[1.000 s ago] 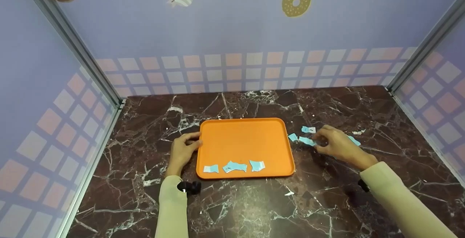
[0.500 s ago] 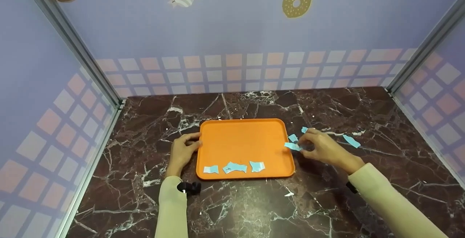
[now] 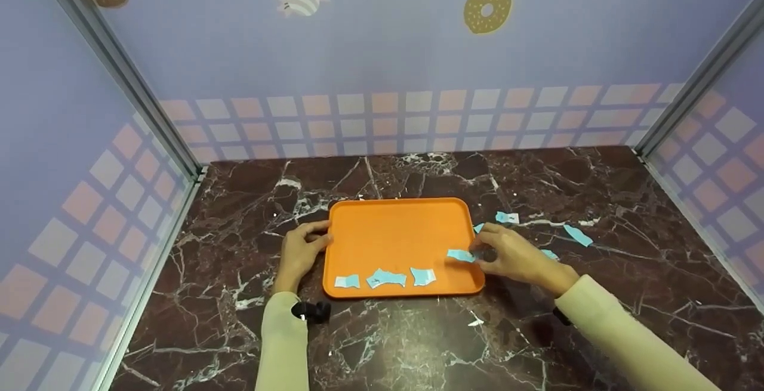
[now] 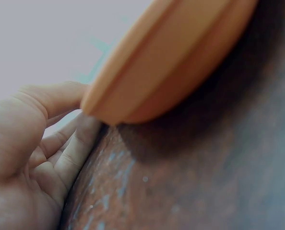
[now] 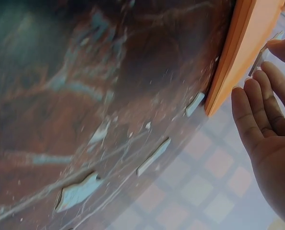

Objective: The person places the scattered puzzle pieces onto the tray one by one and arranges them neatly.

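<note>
An orange tray [image 3: 394, 224] lies on the marbled table. My left hand [image 3: 301, 255] grips its left edge, thumb at the rim and fingers lower along the side [image 4: 51, 148]. Between thumb and fingertips, my right hand [image 3: 516, 258] pinches a torn light-blue paper piece [image 3: 461, 255] above the tray's right side. Along the tray's near edge lie a blue-and-white piece [image 3: 348, 281], a wider torn piece [image 3: 387, 277] in the middle, and another piece [image 3: 423, 276] to its right.
Right of the tray, more torn paper lies on the table: a blue-and-white piece [image 3: 507, 218], a long piece [image 3: 578, 236], and a piece [image 3: 549, 254] partly behind my right hand. Another piece [image 3: 478, 228] shows by the tray's rim. Patterned walls [image 3: 382, 39] enclose the table.
My right hand has picked up a blue paper piece from the table and moved left with it, over the tray's right side. The left hand and the tray stay put.
</note>
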Motion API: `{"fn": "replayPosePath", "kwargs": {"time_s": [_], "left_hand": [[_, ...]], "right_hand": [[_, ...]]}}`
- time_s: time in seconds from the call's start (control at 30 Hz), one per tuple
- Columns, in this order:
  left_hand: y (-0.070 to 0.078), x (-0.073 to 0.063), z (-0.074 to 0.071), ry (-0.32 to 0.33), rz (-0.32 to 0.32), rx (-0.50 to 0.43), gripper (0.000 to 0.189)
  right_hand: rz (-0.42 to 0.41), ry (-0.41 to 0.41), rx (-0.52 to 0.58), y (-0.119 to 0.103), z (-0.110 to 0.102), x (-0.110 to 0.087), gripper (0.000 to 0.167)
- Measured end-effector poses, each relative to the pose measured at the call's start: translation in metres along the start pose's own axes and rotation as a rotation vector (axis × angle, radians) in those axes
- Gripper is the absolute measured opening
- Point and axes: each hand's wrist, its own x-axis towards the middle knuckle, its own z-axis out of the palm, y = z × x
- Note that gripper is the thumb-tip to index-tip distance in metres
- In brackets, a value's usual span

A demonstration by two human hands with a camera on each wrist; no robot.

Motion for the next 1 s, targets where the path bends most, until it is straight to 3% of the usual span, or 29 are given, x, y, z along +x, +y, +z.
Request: {"fn": "replayPosePath", "kwargs": {"time_s": [0.37, 1.0], "left_hand": [[0.002, -0.001, 0.0, -0.006, 0.008, -0.021, 0.03], [0.0, 0.0, 0.001, 0.006, 0.002, -0.003, 0.03]], "right_hand": [[-0.027, -0.07, 0.025, -0.006, 0.016, -0.002, 0.017], [-0.048, -0.121, 0.015, -0.009, 0.016, -0.004, 0.018]]}}
